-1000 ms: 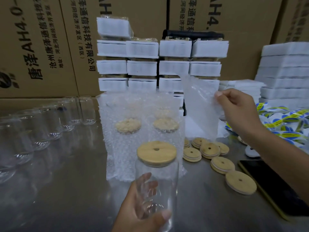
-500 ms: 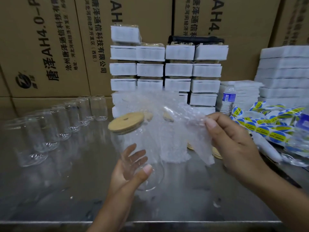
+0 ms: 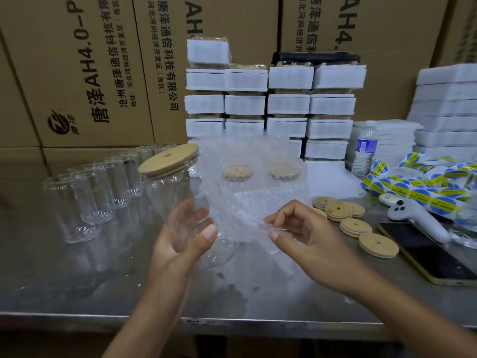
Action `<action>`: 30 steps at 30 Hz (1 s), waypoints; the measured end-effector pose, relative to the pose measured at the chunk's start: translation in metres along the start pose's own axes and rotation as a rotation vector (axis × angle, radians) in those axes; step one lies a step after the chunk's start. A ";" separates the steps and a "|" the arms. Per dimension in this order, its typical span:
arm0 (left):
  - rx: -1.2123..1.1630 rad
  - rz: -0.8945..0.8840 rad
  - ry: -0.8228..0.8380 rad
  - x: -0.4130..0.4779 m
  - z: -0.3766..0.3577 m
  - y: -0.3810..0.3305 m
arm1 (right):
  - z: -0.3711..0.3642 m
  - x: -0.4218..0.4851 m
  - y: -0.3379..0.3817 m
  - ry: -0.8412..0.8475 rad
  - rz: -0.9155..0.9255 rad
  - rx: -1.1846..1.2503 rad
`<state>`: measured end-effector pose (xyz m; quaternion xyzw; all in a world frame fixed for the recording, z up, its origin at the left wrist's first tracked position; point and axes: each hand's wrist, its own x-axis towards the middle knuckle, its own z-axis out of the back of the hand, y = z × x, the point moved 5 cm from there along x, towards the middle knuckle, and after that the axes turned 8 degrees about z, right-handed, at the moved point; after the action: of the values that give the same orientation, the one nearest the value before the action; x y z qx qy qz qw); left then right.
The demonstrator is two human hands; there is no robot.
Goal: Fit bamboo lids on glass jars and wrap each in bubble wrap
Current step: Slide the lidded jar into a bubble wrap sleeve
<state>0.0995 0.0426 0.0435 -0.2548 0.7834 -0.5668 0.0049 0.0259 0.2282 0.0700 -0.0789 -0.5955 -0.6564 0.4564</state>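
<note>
My left hand grips a clear glass jar tilted to the left above the steel table, a bamboo lid seated on its mouth. My right hand pinches the edge of a bubble wrap sheet that lies against the jar's right side. Behind stand two wrapped jars with lids showing through the wrap. Loose bamboo lids lie on the table to the right. A row of bare glass jars stands at the left.
Stacks of white-banded packs and cardboard boxes close off the back. At right lie a water bottle, a heap of blue-yellow stickers, a white handheld device and a phone. The table's front edge runs close below.
The right hand brought the bubble wrap sheet down from the back and across to the jar. The left hand lifted the lidded jar and tilted it to the left.
</note>
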 end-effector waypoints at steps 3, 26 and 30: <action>-0.001 -0.013 0.006 0.001 0.001 -0.001 | -0.001 0.000 -0.010 -0.019 -0.039 0.010; 0.213 0.089 0.122 0.022 -0.043 0.026 | 0.000 0.000 -0.024 0.074 -0.146 -0.005; 0.317 0.098 0.119 0.024 -0.053 0.034 | 0.001 0.013 -0.012 0.023 -0.144 0.049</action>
<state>0.0493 0.0870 0.0390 -0.1785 0.6947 -0.6963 0.0263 0.0096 0.2206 0.0704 -0.0172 -0.6103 -0.6736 0.4166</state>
